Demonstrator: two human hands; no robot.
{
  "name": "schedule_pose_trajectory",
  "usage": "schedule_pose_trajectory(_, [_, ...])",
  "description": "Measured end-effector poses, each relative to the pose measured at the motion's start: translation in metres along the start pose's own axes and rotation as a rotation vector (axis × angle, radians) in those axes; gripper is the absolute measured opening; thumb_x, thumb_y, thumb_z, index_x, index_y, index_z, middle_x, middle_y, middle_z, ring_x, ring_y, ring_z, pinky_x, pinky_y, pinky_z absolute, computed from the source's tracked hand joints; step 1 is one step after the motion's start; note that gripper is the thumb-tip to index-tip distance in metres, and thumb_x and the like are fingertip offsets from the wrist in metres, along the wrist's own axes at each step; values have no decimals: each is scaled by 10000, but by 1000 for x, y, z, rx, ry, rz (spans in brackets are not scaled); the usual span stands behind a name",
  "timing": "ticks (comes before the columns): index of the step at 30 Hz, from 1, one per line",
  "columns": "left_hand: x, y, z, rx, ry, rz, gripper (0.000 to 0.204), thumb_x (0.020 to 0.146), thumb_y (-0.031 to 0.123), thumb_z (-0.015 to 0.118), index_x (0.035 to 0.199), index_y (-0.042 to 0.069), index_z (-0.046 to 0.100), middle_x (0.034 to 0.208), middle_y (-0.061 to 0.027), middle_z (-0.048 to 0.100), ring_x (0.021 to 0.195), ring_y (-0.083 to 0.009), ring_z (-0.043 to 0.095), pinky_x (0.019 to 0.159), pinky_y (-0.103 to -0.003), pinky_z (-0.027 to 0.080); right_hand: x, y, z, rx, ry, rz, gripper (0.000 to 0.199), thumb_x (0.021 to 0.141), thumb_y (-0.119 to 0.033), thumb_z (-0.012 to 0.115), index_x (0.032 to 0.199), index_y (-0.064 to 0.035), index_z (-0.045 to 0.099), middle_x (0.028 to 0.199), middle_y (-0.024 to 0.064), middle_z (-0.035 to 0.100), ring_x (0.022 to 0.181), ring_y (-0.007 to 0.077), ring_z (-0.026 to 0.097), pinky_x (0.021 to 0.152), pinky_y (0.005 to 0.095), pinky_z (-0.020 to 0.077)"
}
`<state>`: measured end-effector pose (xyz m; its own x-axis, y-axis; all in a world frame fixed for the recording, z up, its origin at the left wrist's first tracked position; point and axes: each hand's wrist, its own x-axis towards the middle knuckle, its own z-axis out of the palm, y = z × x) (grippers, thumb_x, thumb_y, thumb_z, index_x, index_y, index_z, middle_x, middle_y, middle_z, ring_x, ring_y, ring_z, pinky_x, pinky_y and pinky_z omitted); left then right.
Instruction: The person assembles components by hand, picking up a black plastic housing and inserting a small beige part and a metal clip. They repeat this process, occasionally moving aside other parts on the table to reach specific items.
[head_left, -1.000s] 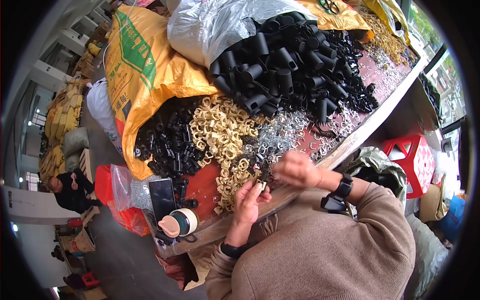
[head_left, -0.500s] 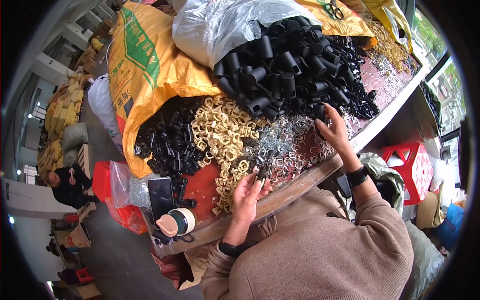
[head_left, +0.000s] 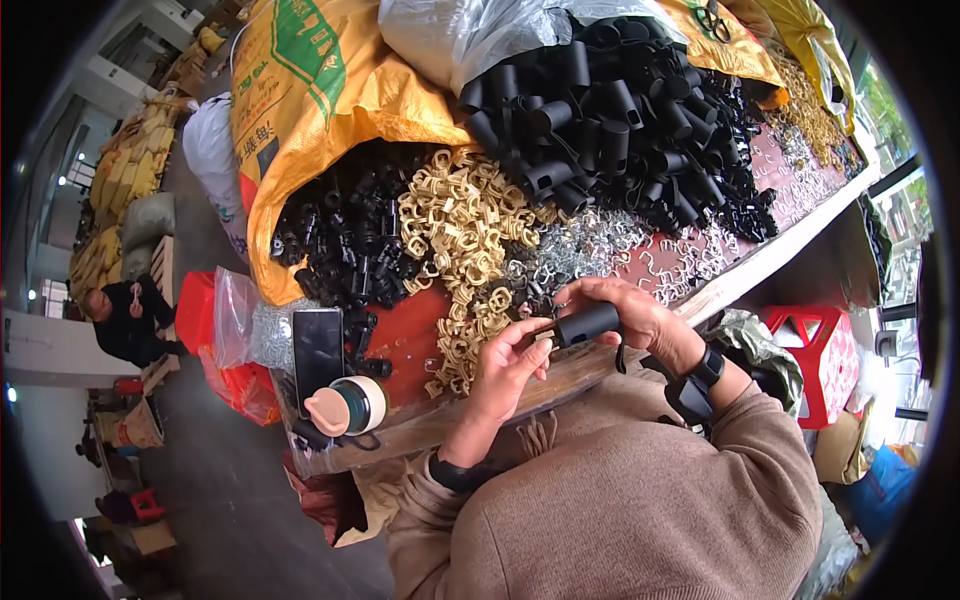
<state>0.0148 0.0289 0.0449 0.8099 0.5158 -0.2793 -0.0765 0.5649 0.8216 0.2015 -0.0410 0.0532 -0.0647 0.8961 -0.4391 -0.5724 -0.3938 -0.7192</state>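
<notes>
Above the table's near edge, my right hand (head_left: 640, 322) is closed round a black cylindrical sleeve (head_left: 588, 322) with a strap-like tab hanging from it. My left hand (head_left: 505, 370) pinches a small cream-and-black fitting (head_left: 544, 337) at the sleeve's left end. Whether the fitting sits inside the sleeve or only touches it, I cannot tell. Beyond my hands lie a heap of cream plastic rings (head_left: 470, 225) and a pile of small metal clips (head_left: 580, 250). A large pile of black sleeves (head_left: 615, 115) spills from a clear plastic bag (head_left: 450, 40).
An orange woven sack (head_left: 330, 110) holds black fittings (head_left: 345, 235). A phone (head_left: 318, 350) and a lidded cup (head_left: 350, 405) stand at the table's left corner. Scissors (head_left: 712, 22) lie at the back. A red stool (head_left: 820, 360) stands right; a person (head_left: 130, 315) sits far left.
My right hand has come from the pile of black sleeves back toward me with one sleeve, bringing it against the fitting in my left hand. The view has shifted slightly.
</notes>
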Motion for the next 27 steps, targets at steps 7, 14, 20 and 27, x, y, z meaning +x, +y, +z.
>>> schedule_pose_trajectory(7, [-1,-13,2,633,207,396,265,769,140,601,965,-29,543,684,-28,562,549,-64,507,472,-185,414,6,16,2,199,93,160,307,878,-226,303,939,5,495,713,70,525,344,79,380,291,168,335])
schedule_pose_trajectory(14, [2,-14,-1,503,183,172,304,764,135,607,1001,-42,537,688,-49,586,567,-78,542,495,-187,430,3,22,8,240,188,168,299,882,-227,291,906,-4,489,707,63,509,336,74,360,282,167,324])
schedule_pose_trajectory(20, [4,-7,-2,365,181,54,356,770,141,601,1057,-47,508,760,-76,599,605,-92,571,524,-184,455,3,21,12,203,188,77,301,885,-239,297,901,-8,489,758,71,524,395,101,408,351,201,367])
schedule_pose_trajectory(27, [5,3,-7,-113,105,-137,393,754,104,608,1093,-40,472,895,-95,577,642,-89,567,562,-185,483,6,9,5,-525,-28,-436,426,847,-355,390,1035,20,462,940,118,512,831,186,492,745,292,400])
